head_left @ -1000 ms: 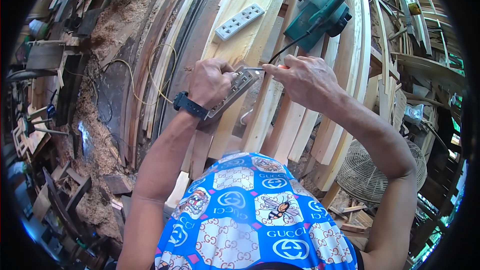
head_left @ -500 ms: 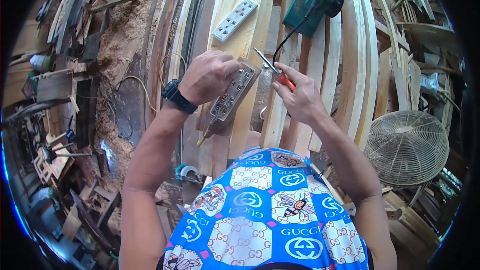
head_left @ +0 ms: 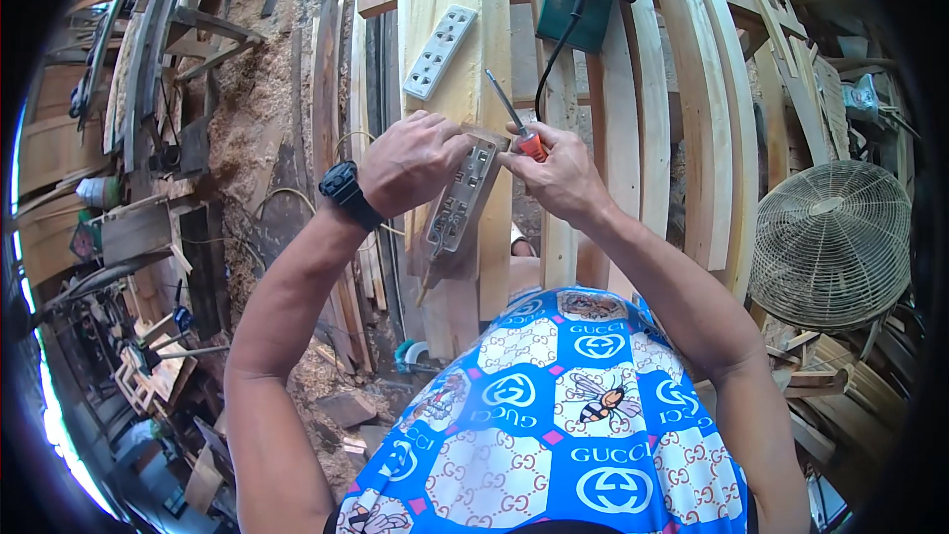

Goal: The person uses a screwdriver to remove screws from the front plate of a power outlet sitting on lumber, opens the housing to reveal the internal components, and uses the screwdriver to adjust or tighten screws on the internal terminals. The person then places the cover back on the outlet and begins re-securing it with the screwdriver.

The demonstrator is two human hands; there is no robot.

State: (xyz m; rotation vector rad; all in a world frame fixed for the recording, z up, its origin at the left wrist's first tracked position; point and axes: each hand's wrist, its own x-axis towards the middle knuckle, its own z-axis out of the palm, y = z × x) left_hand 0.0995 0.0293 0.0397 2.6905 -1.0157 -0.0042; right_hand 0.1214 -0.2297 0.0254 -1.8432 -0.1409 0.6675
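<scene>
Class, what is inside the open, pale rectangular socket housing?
Inside the open, pale rectangular socket housing, small metal contacts show. The left hand covers its upper left edge; whatever lies beneath the hand cannot be seen.

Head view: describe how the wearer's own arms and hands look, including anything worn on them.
The left hand has no glove; a dark, chunky watch with a dark strap circles that wrist. The right hand is also gloveless, with no watch visible. No sleeves cover either arm in view. The top is blue and white, patterned, with dark edging.
</scene>
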